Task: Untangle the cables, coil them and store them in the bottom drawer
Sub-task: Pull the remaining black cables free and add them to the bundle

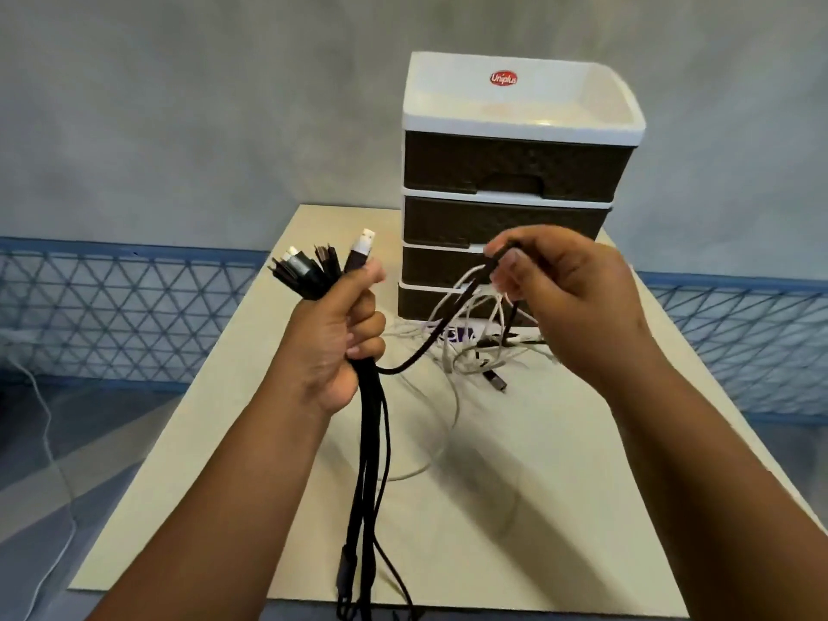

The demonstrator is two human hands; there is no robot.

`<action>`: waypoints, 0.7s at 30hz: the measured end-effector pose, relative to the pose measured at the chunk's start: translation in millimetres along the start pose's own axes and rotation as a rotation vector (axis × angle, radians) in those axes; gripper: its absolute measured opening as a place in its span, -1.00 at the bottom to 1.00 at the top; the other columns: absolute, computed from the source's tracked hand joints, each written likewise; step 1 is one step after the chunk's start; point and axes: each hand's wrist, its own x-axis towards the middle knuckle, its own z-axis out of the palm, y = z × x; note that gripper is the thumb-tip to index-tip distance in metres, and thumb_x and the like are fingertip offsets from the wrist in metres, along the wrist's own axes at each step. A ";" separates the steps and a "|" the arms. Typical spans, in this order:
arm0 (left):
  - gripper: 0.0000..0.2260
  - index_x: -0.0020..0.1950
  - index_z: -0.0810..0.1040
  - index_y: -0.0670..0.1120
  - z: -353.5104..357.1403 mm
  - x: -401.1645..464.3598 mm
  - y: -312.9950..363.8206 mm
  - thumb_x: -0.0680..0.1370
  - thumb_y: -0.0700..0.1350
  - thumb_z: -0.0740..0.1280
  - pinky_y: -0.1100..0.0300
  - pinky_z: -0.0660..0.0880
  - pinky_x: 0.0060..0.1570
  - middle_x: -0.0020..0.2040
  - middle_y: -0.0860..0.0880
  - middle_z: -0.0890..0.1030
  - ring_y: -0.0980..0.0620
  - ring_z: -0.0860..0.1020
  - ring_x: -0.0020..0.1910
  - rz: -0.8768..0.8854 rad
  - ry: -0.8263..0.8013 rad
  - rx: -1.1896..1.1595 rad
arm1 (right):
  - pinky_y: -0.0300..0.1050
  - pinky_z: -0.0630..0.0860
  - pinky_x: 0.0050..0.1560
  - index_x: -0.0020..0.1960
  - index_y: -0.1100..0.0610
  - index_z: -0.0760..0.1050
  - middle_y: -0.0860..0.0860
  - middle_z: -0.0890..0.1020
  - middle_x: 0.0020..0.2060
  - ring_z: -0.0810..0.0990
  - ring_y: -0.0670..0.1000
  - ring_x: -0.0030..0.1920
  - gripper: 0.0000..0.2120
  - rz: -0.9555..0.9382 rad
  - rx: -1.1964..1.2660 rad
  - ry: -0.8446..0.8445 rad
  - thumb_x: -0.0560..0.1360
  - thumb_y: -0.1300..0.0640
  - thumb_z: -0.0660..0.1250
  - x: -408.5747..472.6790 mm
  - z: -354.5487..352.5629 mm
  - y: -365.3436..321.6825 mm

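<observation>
My left hand [334, 338] grips a bundle of black cables [369, 477]. Their plug ends [322, 264] fan out above my fist and the loose lengths hang down past the table's front edge. My right hand [564, 298] pinches one black cable [441, 333] that runs in a sagging arc from my left fist up to my fingers. Below my right hand a tangle of white and black cables [475, 347] lies on the table in front of the drawer unit [511, 190]. Its bottom drawer [416, 300] is closed and partly hidden by my hand and the cables.
The cream table [515, 508] carries the white-framed unit with dark drawers at its far end. A white cable loop [441, 423] lies mid-table. A blue lattice fence [121, 307] runs behind, and a thin white cord [49, 441] trails on the floor at left.
</observation>
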 end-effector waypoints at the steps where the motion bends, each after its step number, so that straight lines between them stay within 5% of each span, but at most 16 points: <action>1: -0.79 -0.03 0.53 -0.09 5.8 0.4 -4.2 0.38 -0.08 0.43 0.37 0.06 -0.63 -0.50 0.10 0.18 0.20 0.11 -0.58 -0.012 -0.023 0.034 | -0.09 0.63 -0.02 0.11 0.01 0.62 -0.12 0.67 -0.13 0.65 -0.09 -0.10 -0.84 -0.036 0.033 0.002 0.60 0.15 0.30 9.0 -1.5 -9.0; 8: -0.87 -0.10 0.65 -0.02 38.2 2.7 -25.2 0.38 -0.05 0.48 0.28 0.00 -0.55 -0.34 0.03 0.22 0.17 0.08 -0.53 -0.045 -0.140 0.226 | -0.04 0.62 -0.02 0.12 0.11 0.63 -0.03 0.67 -0.13 0.64 -0.02 -0.10 -0.82 -0.156 0.104 -0.081 0.59 0.26 0.30 42.2 7.6 -35.2; 14: -0.89 -0.19 0.58 -0.02 41.8 13.8 -33.9 0.53 -0.16 0.43 0.33 0.08 -0.60 -0.51 0.11 0.21 0.18 0.12 -0.59 0.014 0.102 0.244 | -0.05 0.63 -0.12 0.13 0.18 0.63 0.06 0.66 -0.17 0.63 0.09 -0.13 -0.82 -0.125 0.207 -0.163 0.59 0.26 0.30 44.1 8.3 -31.9; 18: -0.81 -0.25 0.57 -0.03 30.9 17.9 -35.7 0.54 -0.22 0.39 0.32 0.03 -0.59 -0.51 0.10 0.17 0.18 0.09 -0.59 -0.013 0.151 0.181 | -0.27 0.45 -0.16 0.12 0.04 0.63 -0.06 0.56 -0.12 0.53 -0.12 -0.12 -0.82 -0.223 -0.206 0.025 0.59 0.19 0.30 45.7 4.7 -10.5; 21: -0.76 -0.30 0.52 -0.02 24.1 15.7 -35.4 0.55 -0.21 0.39 0.32 0.02 -0.59 -0.53 0.11 0.17 0.18 0.08 -0.60 -0.056 0.113 0.166 | -0.25 0.50 -0.13 0.09 0.04 0.59 -0.03 0.53 -0.04 0.54 -0.10 -0.10 -0.86 -0.088 -0.139 0.102 0.60 0.18 0.28 43.3 4.9 12.5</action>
